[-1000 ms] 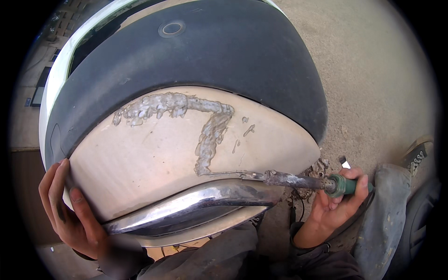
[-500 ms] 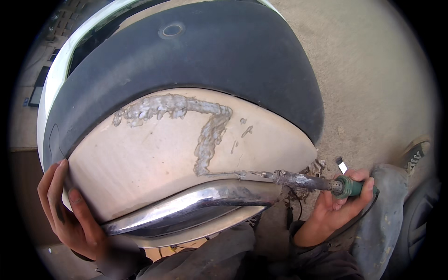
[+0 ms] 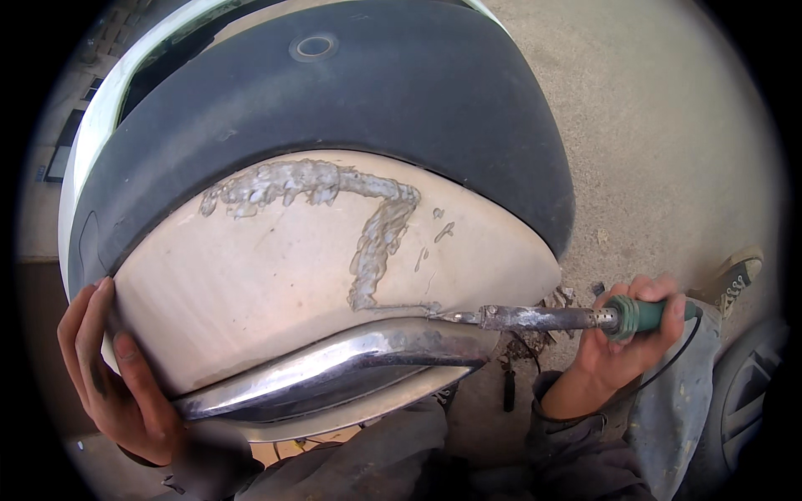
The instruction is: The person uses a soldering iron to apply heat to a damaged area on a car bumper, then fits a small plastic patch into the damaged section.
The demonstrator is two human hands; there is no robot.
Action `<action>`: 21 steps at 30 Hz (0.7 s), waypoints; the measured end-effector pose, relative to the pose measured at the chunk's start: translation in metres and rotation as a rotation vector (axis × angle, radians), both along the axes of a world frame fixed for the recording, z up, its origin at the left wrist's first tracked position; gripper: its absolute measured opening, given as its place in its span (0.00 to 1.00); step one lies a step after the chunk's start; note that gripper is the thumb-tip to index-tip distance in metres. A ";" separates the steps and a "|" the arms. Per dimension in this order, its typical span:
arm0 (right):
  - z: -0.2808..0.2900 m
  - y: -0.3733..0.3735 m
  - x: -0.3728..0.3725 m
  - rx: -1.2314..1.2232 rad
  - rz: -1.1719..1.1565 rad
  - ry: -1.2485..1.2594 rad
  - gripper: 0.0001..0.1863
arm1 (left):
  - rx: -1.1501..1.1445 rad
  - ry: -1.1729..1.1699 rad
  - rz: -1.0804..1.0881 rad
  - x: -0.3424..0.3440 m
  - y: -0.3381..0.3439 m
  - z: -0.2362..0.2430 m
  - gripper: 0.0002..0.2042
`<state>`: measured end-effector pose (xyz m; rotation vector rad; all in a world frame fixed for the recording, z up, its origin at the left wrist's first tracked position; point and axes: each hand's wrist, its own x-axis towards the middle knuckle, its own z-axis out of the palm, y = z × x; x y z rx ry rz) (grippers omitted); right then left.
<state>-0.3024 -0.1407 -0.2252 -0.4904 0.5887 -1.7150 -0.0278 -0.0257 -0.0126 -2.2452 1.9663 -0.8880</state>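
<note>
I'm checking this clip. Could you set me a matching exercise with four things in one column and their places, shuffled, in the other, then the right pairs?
Things
1. left grip
2. green-handled tool
3. chrome trim
4. round fitting

Places
A. in the dark upper section
B. along the lower edge of the pale panel
C. held in the right grip
D. at the pale panel's left edge

Pairs: 1-D, 2-C, 3-B, 4-A
</note>
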 end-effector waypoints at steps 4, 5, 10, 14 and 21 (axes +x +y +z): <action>0.000 -0.003 0.003 -0.001 -0.002 0.020 0.20 | 0.002 0.002 -0.004 0.001 0.001 0.000 0.16; 0.001 -0.004 0.005 0.018 -0.027 0.034 0.20 | 0.006 -0.002 -0.008 0.002 0.001 0.000 0.16; 0.003 -0.006 0.003 -0.015 -0.045 0.076 0.20 | 0.006 0.009 -0.008 0.003 0.001 0.000 0.16; 0.004 -0.009 0.003 -0.049 -0.018 0.047 0.20 | 0.008 0.003 -0.010 0.003 0.002 -0.001 0.16; 0.005 -0.011 0.000 -0.054 -0.016 0.035 0.19 | 0.031 -0.014 -0.039 0.006 0.003 0.002 0.16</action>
